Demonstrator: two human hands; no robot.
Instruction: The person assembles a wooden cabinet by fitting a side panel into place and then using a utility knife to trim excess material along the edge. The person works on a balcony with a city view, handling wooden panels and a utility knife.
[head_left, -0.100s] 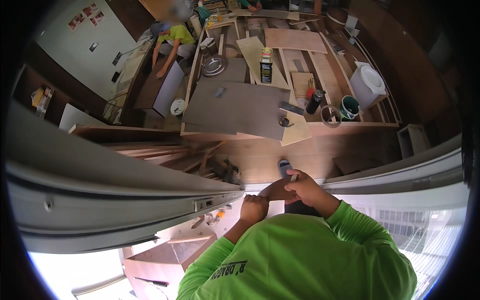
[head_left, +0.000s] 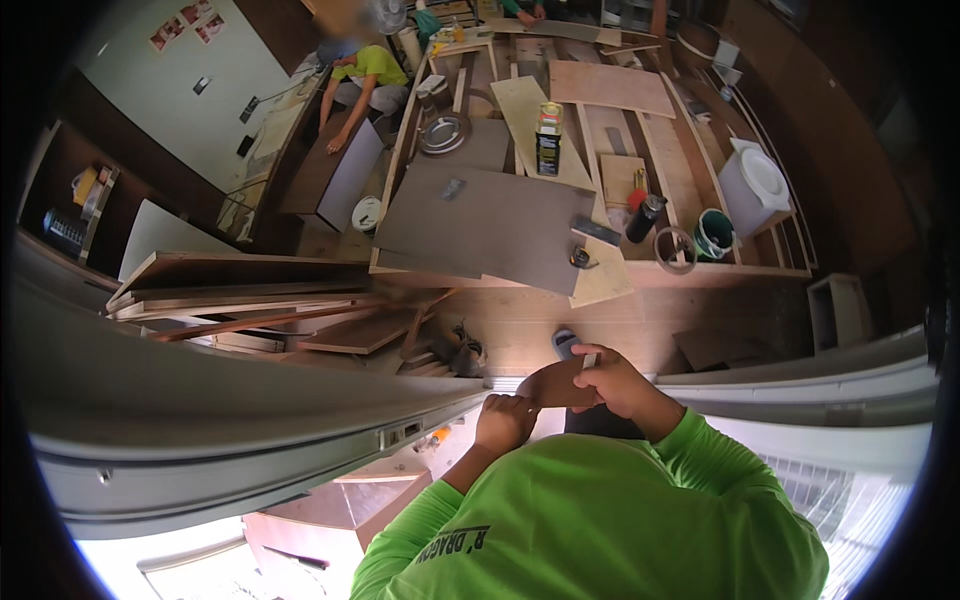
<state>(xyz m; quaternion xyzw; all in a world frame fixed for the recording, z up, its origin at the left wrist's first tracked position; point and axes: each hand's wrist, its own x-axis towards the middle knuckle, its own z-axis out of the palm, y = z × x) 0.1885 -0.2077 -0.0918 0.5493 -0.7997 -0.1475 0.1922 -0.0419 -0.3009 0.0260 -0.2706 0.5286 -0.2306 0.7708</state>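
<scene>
Pale wall at upper left; brown floor; bright light below

Looks like an indoor carpentry workspace: has stacked boards, timber framework, plywood sheet, tape measure, green bucket.

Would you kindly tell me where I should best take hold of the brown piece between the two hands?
Probably pinch the brown piece mid-way along its curved far edge, from the far side: the left hand holds its left end and the right hand its right, leaving that edge bare.
</scene>
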